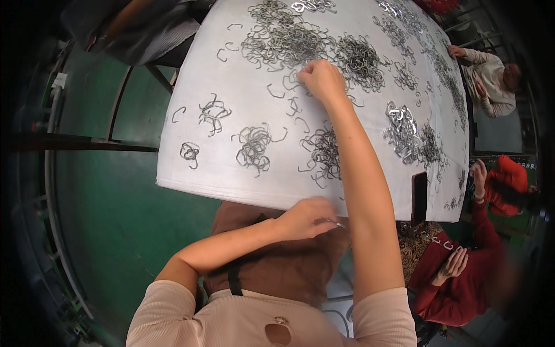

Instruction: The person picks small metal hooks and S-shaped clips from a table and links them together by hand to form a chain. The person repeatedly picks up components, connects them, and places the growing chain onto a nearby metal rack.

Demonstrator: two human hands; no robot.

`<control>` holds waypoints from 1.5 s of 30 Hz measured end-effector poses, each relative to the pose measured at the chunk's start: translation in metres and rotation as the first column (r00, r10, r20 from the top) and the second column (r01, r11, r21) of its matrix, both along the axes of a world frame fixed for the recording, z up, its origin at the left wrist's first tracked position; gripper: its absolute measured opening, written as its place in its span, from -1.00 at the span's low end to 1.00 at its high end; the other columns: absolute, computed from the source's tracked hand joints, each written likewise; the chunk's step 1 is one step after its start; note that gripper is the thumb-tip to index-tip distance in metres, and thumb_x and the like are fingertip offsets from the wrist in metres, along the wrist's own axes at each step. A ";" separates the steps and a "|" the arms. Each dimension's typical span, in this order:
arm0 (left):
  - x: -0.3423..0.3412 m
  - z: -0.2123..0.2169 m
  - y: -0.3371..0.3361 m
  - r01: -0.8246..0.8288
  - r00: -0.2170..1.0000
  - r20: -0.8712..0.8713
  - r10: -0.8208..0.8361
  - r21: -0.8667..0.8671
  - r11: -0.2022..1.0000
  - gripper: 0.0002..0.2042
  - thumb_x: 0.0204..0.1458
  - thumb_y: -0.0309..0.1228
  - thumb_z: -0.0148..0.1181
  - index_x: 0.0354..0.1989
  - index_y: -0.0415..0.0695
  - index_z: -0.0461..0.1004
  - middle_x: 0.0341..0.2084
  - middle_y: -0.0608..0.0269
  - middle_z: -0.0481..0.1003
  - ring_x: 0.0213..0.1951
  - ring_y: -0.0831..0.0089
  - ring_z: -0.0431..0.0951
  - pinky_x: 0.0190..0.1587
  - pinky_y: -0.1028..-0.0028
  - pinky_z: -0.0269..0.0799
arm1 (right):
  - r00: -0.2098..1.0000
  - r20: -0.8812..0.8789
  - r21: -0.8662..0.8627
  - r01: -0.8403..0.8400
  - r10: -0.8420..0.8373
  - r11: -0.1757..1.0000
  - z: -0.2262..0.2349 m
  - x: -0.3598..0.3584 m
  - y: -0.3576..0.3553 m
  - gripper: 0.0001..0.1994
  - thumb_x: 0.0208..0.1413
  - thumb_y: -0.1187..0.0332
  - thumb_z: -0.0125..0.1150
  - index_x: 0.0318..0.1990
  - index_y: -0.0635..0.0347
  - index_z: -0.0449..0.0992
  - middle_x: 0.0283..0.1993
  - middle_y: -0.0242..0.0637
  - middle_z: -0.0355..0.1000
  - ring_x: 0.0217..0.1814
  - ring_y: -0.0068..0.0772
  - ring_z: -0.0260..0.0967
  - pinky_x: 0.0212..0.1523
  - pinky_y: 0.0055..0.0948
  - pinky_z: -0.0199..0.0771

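My right hand (pixel 324 80) reaches far across the white table, its fingers pinched together at the near edge of a large pile of bent wire hooks (pixel 283 36). What the fingertips hold, if anything, is hidden. My left hand (pixel 309 218) is closed in front of my lap, just off the near table edge. A thin metal hook (pixel 340 224) sticks out between its thumb and fingers. Under my right forearm lies a smaller heap of dark hooks (pixel 325 151), partly covered by the arm. Another heap of hooks (pixel 254 149) lies to its left.
Shiny metal links (pixel 403 132) form a pile to the right on the white table (pixel 225 165). A dark phone (pixel 419 198) is at the near right edge. A co-worker in dark red (pixel 457 283) sits close on my right; others in red (pixel 506 185) and cream (pixel 491 81) sit beyond.
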State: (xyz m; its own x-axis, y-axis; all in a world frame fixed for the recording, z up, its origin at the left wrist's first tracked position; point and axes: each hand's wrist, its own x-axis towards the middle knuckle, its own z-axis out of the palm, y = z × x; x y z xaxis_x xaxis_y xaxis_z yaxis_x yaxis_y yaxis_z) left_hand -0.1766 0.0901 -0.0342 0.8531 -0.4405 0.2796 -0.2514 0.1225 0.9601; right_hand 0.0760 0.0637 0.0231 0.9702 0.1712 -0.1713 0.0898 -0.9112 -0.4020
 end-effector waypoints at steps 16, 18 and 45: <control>-0.001 0.011 -0.004 -0.039 0.999 -0.021 0.040 0.034 0.999 -0.91 -0.07 -0.55 0.27 -0.37 -0.19 0.54 -0.40 0.21 0.51 -0.36 0.32 0.50 -0.32 0.42 0.45 | 0.987 -0.129 0.719 0.158 -0.094 0.676 -0.003 -0.048 -0.061 -0.79 0.11 0.37 0.17 -0.20 0.36 0.44 -0.38 -0.18 0.48 -0.49 -0.46 0.39 -0.43 -0.44 0.41; -0.003 0.011 -0.003 -0.038 0.998 -0.053 0.043 0.078 0.996 -0.87 -0.09 -0.56 0.30 -0.33 -0.20 0.56 -0.38 0.22 0.54 -0.37 0.41 0.50 -0.31 0.47 0.42 | 0.978 -0.142 0.822 0.202 -0.152 0.532 0.005 -0.080 -0.081 -0.78 0.11 0.38 0.19 -0.19 0.37 0.44 -0.43 -0.22 0.46 -0.55 -0.56 0.34 -0.51 -0.54 0.36; 0.002 0.047 -0.042 0.004 0.974 0.225 -0.042 0.167 0.986 -0.82 -0.06 -0.49 0.28 -0.24 -0.19 0.58 -0.33 0.16 0.56 -0.30 0.30 0.55 -0.22 0.42 0.46 | 0.747 0.045 0.991 0.049 -0.663 0.123 0.002 -0.338 -0.153 -0.84 0.14 0.65 0.10 -0.22 0.30 0.25 -0.22 -0.12 0.42 -0.33 -0.48 0.45 -0.29 -0.50 0.58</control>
